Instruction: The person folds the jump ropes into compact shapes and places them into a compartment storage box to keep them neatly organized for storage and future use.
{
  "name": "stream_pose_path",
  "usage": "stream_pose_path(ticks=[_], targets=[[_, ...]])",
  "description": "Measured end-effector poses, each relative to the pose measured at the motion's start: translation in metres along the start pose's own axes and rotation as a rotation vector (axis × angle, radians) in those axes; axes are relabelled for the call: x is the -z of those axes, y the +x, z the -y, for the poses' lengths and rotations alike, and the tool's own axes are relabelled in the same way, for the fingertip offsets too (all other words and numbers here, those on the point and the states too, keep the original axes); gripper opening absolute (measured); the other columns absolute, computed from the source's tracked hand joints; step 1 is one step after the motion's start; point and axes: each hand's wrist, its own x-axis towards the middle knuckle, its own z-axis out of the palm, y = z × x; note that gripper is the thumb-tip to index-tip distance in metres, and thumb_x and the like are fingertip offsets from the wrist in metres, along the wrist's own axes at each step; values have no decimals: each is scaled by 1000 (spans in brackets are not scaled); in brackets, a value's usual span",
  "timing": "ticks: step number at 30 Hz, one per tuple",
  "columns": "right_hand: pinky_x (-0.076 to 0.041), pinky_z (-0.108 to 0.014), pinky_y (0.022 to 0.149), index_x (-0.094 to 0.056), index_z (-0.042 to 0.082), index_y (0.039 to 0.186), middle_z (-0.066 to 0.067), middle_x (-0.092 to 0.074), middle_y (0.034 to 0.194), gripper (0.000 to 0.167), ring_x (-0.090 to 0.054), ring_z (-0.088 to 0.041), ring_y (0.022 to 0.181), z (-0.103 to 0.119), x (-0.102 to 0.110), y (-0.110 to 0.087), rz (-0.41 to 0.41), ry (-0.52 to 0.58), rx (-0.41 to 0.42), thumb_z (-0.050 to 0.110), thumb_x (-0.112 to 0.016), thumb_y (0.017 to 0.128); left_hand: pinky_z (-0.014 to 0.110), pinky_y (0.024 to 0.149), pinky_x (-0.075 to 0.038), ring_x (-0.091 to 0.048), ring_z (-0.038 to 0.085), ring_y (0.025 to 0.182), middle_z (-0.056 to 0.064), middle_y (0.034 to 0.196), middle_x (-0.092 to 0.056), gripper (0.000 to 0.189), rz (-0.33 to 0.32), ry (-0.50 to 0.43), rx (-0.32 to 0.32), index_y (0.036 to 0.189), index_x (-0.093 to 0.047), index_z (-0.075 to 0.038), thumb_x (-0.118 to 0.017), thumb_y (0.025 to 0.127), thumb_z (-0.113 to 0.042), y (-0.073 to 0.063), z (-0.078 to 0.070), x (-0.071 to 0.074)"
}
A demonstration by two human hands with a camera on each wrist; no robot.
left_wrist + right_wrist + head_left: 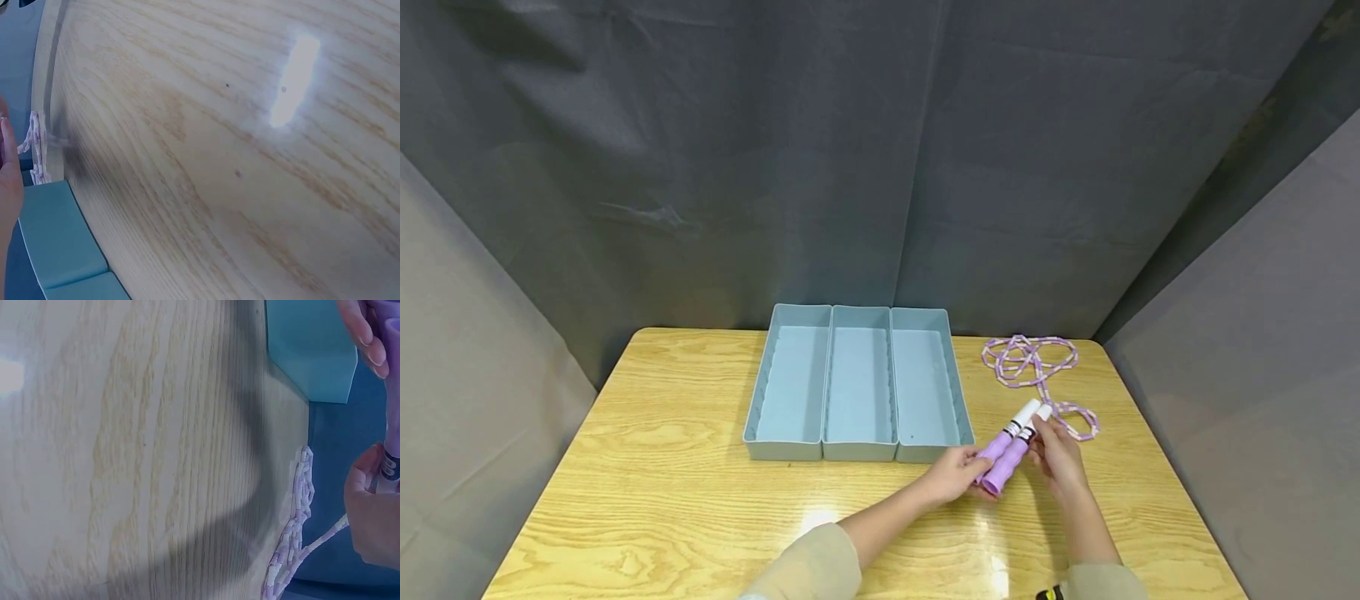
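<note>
Two purple jump rope handles [1006, 467] with white ends and black bands lie side by side between my hands, above the table. My left hand [957, 475] grips their purple lower ends, thumb over the top. At the white ends, my right hand [1057, 454] pinches the handles near the black bands. From there the purple-and-white beaded cord [1030, 360] runs back to the table, where it lies in loose loops at the back right. In the right wrist view the handles [392, 394] stand at the right edge, with the fingers of both hands around them.
A blue-grey tray of three long compartments [860, 451] stands at the back middle of the wooden table [662, 467], left of the cord. Dark curtains [737, 167] rise behind the table, and grey panels [1262, 375] flank it.
</note>
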Motion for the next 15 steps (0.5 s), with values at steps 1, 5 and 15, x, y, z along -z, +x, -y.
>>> stream_pose_path(ticks=[1, 5, 15], targets=[[-42, -9, 47, -39, 10, 100, 11, -49, 63, 19, -48, 3, 52, 0, 0, 0, 9, 9, 2, 27, -47, 95, 48, 72, -52, -66, 31, 73, 21, 84, -65, 33, 2, -10, 7, 112, -51, 14, -48, 93, -13, 0, 0, 1], [-48, -12, 57, -42, 11, 97, 9, -54, 67, 16, -53, 1, 57, -1, 0, 0, 55, 76, 5, 26, -47, 94, 48, 73, -51, -66, 36, 75, 22, 85, -65, 30, 18, -67, 22, 108, -53, 13, -52, 91, -11, 2, 0, 7], [-51, -17, 71, -41, 13, 106, 6, -60, 80, 13, -60, -3, 72, 0, -3, -6, 220, 194, 33, 22, -43, 96, 42, 74, -52, -61, 47, 84, 23, 86, -65, 28, 78, -196, 52, 107, -53, 12, -57, 88, -7, 4, 0, 19]])
